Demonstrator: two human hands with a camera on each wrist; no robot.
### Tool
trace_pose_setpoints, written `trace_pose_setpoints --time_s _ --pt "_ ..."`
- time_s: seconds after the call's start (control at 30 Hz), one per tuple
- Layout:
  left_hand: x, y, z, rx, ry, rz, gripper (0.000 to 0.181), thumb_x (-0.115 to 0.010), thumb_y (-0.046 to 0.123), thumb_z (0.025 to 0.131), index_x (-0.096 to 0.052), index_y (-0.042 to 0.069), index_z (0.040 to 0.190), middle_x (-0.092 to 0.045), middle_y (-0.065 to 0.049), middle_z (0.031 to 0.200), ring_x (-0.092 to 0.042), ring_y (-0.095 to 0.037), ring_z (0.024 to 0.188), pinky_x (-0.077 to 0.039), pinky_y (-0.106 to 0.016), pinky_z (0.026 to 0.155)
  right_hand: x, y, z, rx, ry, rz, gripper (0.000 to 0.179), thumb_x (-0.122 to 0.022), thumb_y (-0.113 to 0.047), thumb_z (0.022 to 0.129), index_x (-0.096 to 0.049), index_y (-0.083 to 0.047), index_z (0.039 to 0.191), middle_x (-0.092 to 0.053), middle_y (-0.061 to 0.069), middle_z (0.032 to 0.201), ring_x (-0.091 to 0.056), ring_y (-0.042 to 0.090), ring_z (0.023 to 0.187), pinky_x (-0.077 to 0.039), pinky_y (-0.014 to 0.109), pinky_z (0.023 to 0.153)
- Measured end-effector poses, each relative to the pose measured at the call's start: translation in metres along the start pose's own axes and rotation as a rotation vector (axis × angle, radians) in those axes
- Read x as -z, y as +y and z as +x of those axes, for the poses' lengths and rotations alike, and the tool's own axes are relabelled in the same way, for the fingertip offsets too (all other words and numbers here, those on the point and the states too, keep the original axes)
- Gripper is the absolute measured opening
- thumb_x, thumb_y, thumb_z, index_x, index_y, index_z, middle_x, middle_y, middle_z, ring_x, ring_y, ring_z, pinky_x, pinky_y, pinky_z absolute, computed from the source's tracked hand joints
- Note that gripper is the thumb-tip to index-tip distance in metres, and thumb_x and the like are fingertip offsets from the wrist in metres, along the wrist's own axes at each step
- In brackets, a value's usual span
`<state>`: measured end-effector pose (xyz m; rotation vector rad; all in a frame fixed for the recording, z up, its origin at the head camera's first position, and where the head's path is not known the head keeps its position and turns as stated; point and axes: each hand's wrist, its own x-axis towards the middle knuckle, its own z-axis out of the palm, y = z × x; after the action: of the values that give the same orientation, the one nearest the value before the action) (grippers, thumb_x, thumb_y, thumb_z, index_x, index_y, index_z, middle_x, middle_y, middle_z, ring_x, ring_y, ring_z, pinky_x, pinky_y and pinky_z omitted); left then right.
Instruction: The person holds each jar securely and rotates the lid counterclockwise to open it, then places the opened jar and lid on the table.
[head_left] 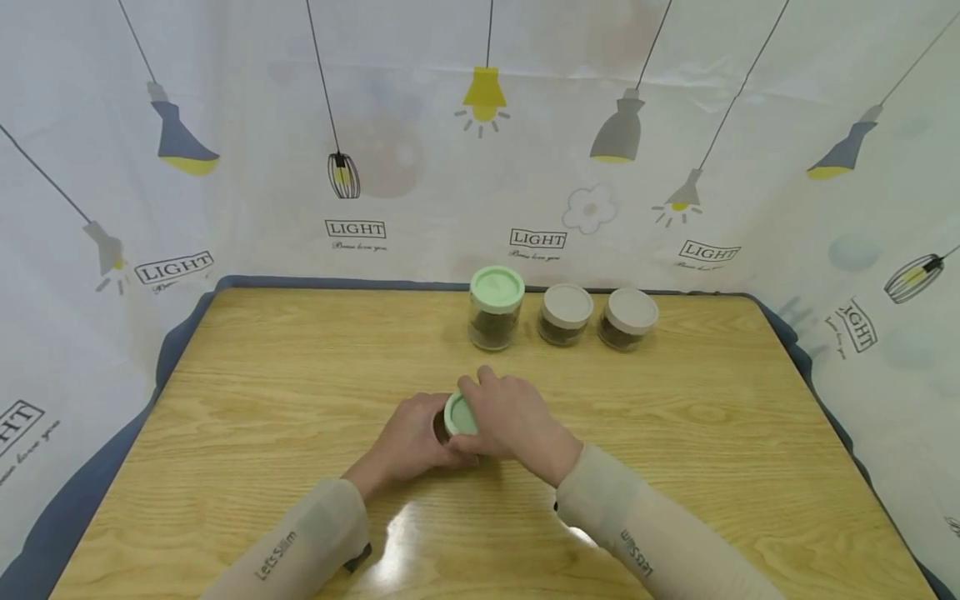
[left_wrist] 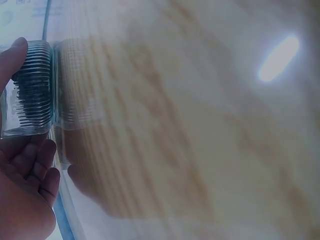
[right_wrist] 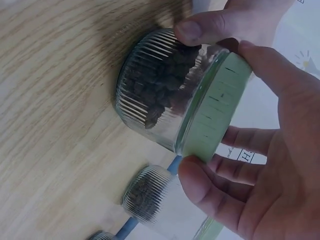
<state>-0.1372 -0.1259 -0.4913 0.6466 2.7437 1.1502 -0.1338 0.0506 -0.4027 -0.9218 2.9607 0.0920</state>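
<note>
A ribbed glass jar (right_wrist: 160, 80) with dark chunky contents stands on the table between my hands. Its light green lid (head_left: 460, 414) is on its mouth. From the left, my left hand (head_left: 412, 437) holds the glass body; the left wrist view shows the thumb on one side of the jar (left_wrist: 35, 87) and curled fingers at the other. My right hand (head_left: 517, 417) grips the lid's rim from above, thumb and fingers at opposite edges. In the right wrist view the lid (right_wrist: 216, 107) sits level with the jar's rim.
At the back of the wooden table (head_left: 300, 358) stands a taller jar with a green lid (head_left: 497, 308). To its right are two short jars with pale lids, one nearer (head_left: 566, 314) and one farther right (head_left: 628, 318). A lamp-printed curtain (head_left: 420, 167) hangs behind.
</note>
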Motion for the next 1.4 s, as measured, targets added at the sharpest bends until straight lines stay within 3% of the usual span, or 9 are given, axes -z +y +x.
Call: trace_pose_setpoints --time_s 0.17,0.53,0.83,0.97,1.07,1.13,1.23,1.3,1.4 --pt "0.001 0.002 -0.001 -0.014 -0.003 0.007 0.053 -0.083 0.058 0.063 -0.064 0.031 0.105 -0.065 0.019 0.095 -0.057 -0.004 0.088 -0.047 -0.029 0.082 0.003 0.005 0.002 0.044 -0.027 0.041 0.065 -0.072 -0.063 0.074 -0.056 -0.016 0.117 -0.057 0.005 0.101 -0.059 0.021 0.073 -0.050 0.034 0.059" --pt "0.001 0.004 -0.001 0.052 -0.034 0.016 0.070 -0.084 0.060 0.062 -0.062 0.026 0.120 -0.064 0.015 0.102 -0.055 -0.006 0.092 -0.046 -0.031 0.086 0.008 0.014 0.007 0.160 -0.091 0.111 0.063 -0.080 -0.046 0.070 -0.059 -0.027 0.126 -0.060 0.001 0.111 -0.061 0.021 0.085 -0.052 0.034 0.067" --pt "-0.001 0.004 -0.002 0.060 -0.027 0.042 0.076 -0.085 0.060 0.060 -0.063 0.022 0.121 -0.065 0.011 0.105 -0.056 -0.008 0.094 -0.047 -0.032 0.088 0.012 0.015 0.002 0.203 -0.133 0.104 0.076 -0.083 -0.040 0.072 -0.050 -0.035 0.141 -0.058 0.004 0.132 -0.062 0.029 0.098 -0.054 0.040 0.079" --pt "-0.001 0.003 -0.002 0.050 -0.030 0.043 0.078 -0.084 0.060 0.061 -0.062 0.021 0.124 -0.066 0.010 0.109 -0.057 -0.009 0.099 -0.048 -0.035 0.090 0.014 0.014 0.002 0.177 -0.172 0.107 0.082 -0.080 -0.047 0.074 -0.043 -0.036 0.146 -0.052 0.005 0.142 -0.060 0.032 0.114 -0.052 0.046 0.092" --pt "-0.002 0.003 -0.001 0.031 -0.029 0.037 0.073 -0.084 0.059 0.062 -0.062 0.023 0.122 -0.066 0.012 0.107 -0.059 -0.008 0.098 -0.049 -0.035 0.090 0.014 0.012 0.002 0.113 -0.142 0.084 0.082 -0.071 -0.062 0.077 -0.041 -0.031 0.147 -0.050 0.006 0.144 -0.056 0.032 0.121 -0.049 0.049 0.097" --pt "-0.002 0.002 0.000 0.019 -0.027 0.026 0.067 -0.085 0.058 0.062 -0.064 0.027 0.117 -0.066 0.017 0.105 -0.060 -0.006 0.095 -0.049 -0.033 0.089 0.015 0.010 0.001 0.049 -0.089 0.040 0.078 -0.061 -0.072 0.079 -0.048 -0.025 0.141 -0.057 0.008 0.134 -0.060 0.031 0.115 -0.050 0.048 0.092" --pt "-0.002 0.002 0.000 0.004 -0.023 -0.005 0.056 -0.086 0.054 0.062 -0.065 0.032 0.109 -0.066 0.022 0.098 -0.060 -0.002 0.089 -0.050 -0.029 0.085 0.015 0.005 0.000 -0.045 -0.029 -0.044 0.078 -0.044 -0.082 0.080 -0.059 -0.019 0.122 -0.064 0.006 0.107 -0.064 0.027 0.092 -0.052 0.042 0.076" --pt "-0.001 0.002 0.000 -0.011 -0.019 -0.020 0.052 -0.087 0.053 0.063 -0.065 0.034 0.106 -0.065 0.024 0.095 -0.060 -0.001 0.086 -0.050 -0.028 0.082 0.013 0.001 0.000 -0.083 -0.030 -0.071 0.079 -0.039 -0.086 0.079 -0.061 -0.017 0.111 -0.063 0.005 0.094 -0.063 0.025 0.080 -0.050 0.039 0.066" --pt "-0.001 0.002 0.000 -0.027 -0.006 -0.003 0.052 -0.086 0.055 0.063 -0.064 0.034 0.106 -0.064 0.024 0.094 -0.059 -0.001 0.086 -0.049 -0.028 0.082 0.009 -0.003 0.000 -0.114 -0.062 -0.085 0.082 -0.042 -0.088 0.075 -0.060 -0.016 0.109 -0.060 0.004 0.090 -0.061 0.023 0.071 -0.048 0.036 0.057"
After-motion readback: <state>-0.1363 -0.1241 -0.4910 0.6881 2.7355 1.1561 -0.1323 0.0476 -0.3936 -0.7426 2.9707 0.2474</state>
